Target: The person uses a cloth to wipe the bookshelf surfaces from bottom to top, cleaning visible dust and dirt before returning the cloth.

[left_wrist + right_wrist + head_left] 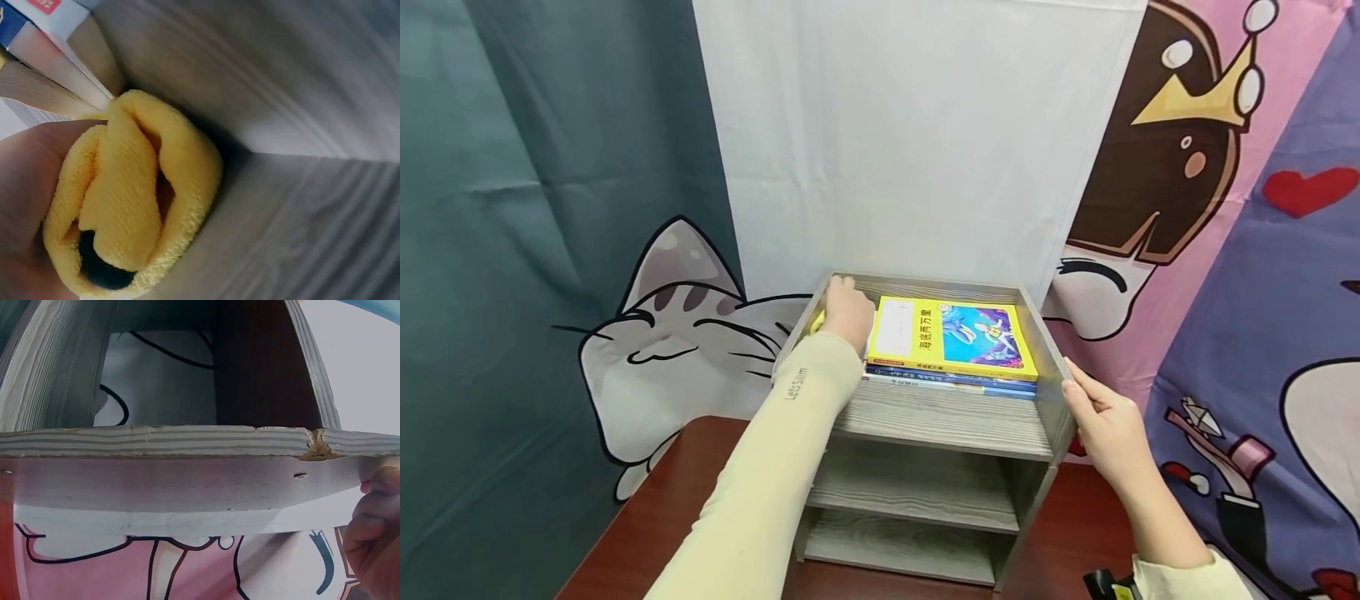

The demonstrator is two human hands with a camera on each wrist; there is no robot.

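Note:
My left hand [850,317] reaches into the top of a small grey wood-grain shelf [940,421], at its back left corner. It grips a bunched yellow cloth [134,187] with a dark patch, pressed near the inner side wall in the left wrist view. Only a sliver of that cloth shows in the head view, and the fingertips are partly hidden. Over at the right, my right hand [1108,429] holds the upper edge of the shelf's side panel [187,442], thumb inside the edge and fingers outside.
Beside the left hand lies a stack of books topped by a yellow one [898,329]. Two lower shelf levels [917,483] open toward me. The unit stands on a reddish-brown table [688,492], with printed curtains [917,142] behind.

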